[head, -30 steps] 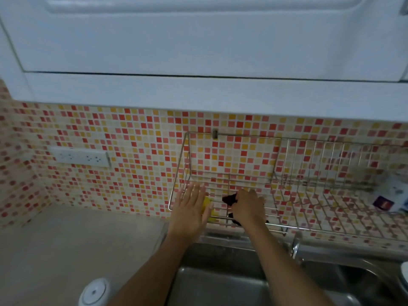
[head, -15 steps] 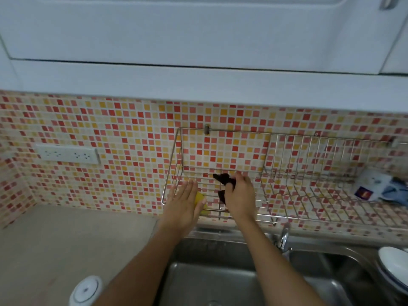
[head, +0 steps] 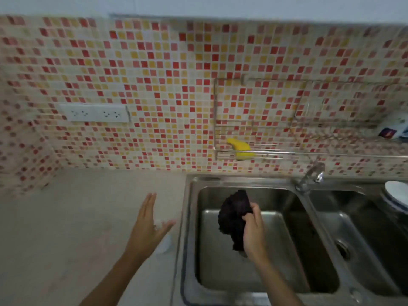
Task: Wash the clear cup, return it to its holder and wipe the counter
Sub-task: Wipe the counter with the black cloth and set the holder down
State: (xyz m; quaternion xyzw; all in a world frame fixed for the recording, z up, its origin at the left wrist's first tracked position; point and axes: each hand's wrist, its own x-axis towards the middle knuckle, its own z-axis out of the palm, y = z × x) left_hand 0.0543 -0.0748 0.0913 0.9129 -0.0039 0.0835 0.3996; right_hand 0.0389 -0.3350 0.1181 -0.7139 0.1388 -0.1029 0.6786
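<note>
Right hand point(head: 254, 230) is gripping a crumpled dark cloth point(head: 234, 217) over the left basin of the stainless steel double sink point(head: 189, 217). Left hand point(head: 146, 226) hangs flat and spread above the beige counter point(head: 77, 217). Yellow sponge point(head: 239, 147) sits in the wire wall rack point(head: 287, 152).

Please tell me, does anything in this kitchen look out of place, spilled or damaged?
Nothing clearly stands out. The yellow sponge lies in the wire rack, the right hand holds a dark cloth over the sink, and the counter shows no spill. The picture is blurred, so small marks could escape notice.
</note>
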